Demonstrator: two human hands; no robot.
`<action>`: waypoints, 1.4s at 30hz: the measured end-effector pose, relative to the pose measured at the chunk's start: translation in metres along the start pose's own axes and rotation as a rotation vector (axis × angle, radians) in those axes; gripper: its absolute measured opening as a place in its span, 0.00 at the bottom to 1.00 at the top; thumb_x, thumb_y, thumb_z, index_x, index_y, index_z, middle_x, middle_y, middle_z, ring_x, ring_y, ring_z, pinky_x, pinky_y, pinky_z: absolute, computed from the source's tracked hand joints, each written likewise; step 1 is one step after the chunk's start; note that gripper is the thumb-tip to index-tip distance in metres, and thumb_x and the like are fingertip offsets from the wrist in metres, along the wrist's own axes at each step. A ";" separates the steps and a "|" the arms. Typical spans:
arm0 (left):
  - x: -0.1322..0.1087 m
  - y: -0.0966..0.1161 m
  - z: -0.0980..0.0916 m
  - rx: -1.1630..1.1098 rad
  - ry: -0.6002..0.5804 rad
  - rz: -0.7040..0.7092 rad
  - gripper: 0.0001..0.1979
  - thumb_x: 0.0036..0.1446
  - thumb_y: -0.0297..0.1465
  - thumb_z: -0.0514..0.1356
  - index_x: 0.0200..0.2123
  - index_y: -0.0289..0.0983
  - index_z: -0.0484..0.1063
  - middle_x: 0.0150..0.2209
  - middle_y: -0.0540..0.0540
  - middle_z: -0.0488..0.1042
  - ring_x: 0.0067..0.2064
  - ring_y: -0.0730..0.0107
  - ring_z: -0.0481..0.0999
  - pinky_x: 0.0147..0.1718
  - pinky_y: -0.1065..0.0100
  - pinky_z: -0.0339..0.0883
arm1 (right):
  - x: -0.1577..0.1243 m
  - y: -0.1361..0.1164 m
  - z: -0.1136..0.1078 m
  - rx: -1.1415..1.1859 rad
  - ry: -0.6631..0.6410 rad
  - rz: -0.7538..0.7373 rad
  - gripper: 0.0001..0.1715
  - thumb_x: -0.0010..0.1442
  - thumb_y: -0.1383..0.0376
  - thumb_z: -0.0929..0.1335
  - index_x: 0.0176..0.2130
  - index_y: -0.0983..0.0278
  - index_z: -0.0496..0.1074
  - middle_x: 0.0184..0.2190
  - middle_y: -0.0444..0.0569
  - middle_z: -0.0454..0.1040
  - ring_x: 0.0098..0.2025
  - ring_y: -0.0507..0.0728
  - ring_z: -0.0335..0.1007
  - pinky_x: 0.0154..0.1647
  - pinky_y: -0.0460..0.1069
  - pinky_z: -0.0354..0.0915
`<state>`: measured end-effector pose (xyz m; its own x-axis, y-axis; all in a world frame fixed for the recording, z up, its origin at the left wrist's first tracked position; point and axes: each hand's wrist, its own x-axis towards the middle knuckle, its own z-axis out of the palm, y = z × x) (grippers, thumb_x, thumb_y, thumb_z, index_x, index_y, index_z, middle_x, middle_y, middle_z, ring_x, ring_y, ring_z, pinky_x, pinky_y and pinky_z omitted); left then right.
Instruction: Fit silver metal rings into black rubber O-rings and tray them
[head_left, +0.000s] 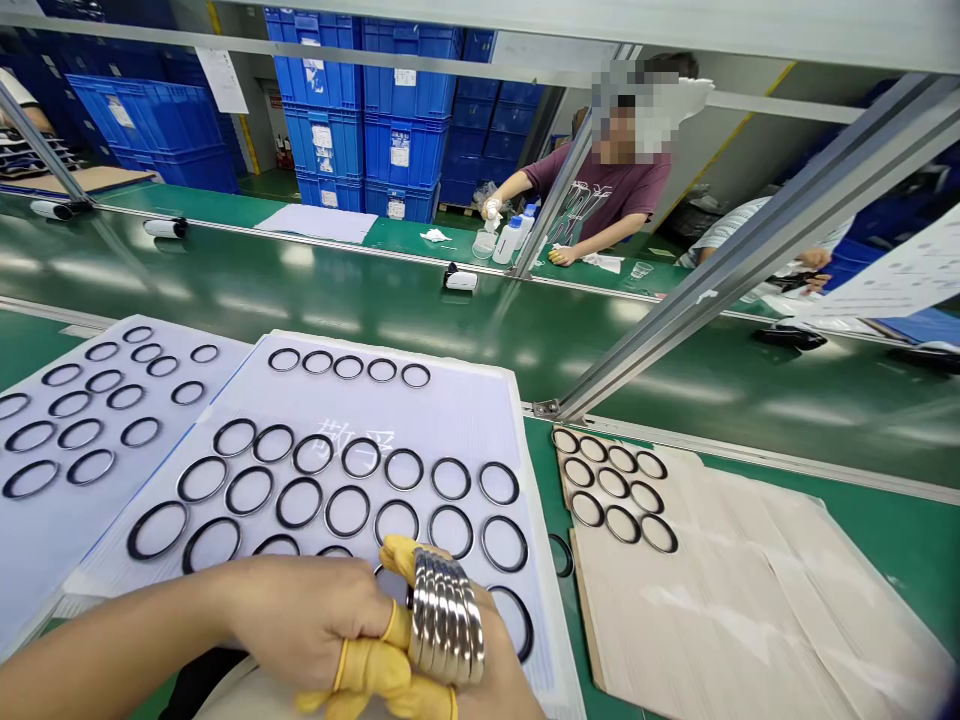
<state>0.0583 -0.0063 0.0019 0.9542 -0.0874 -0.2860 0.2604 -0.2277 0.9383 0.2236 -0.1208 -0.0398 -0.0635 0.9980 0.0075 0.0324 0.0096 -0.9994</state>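
**A:** Please, what does the left hand do?

**B:** The left hand (300,620) wears yellow rubber finger cots (379,670). Its grip is clenched on a stack of shiny silver metal rings (446,620), at the bottom centre of the frame.

**A:** And the right hand?

**B:** The right hand (499,680) is mostly hidden behind the stack, so I cannot tell its grip.

**A:** What is around them?

**B:** The stack is above a white rectangular board (450,410) with rows of round black rings (347,510). A second white board (217,385) lies at the left. At the right, a flat beige cardboard sheet (750,590) lies on the green worktop (862,500).

**A:** Is another person there?

**B:** Yes, at the upper right, a co-worker in a maroon T-shirt (607,185) stands across the worktop.
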 end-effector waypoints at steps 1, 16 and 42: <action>0.001 0.000 0.001 0.017 0.006 0.000 0.13 0.67 0.36 0.49 0.31 0.38 0.66 0.18 0.53 0.70 0.19 0.77 0.66 0.22 0.78 0.63 | -0.002 0.002 -0.001 0.034 -0.015 -0.001 0.26 0.43 0.56 0.79 0.43 0.57 0.79 0.46 0.51 0.74 0.47 0.64 0.72 0.48 0.54 0.71; 0.014 -0.005 0.003 -0.207 0.224 0.114 0.36 0.60 0.58 0.43 0.37 0.33 0.77 0.36 0.41 0.77 0.36 0.65 0.75 0.38 0.70 0.70 | 0.000 0.021 -0.010 0.031 -0.065 -0.344 0.45 0.47 0.36 0.69 0.58 0.51 0.69 0.57 0.52 0.67 0.55 0.66 0.69 0.56 0.55 0.66; 0.012 -0.001 0.015 0.332 0.662 0.226 0.12 0.63 0.25 0.54 0.37 0.36 0.78 0.36 0.45 0.76 0.37 0.72 0.76 0.38 0.75 0.70 | -0.005 0.025 0.013 0.209 0.156 -0.237 0.24 0.53 0.45 0.72 0.44 0.55 0.80 0.52 0.53 0.77 0.47 0.67 0.77 0.51 0.61 0.72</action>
<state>0.0677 -0.0213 -0.0055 0.8951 0.4083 0.1792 0.0913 -0.5611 0.8227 0.2113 -0.1262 -0.0655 0.1084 0.9673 0.2293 -0.1705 0.2454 -0.9543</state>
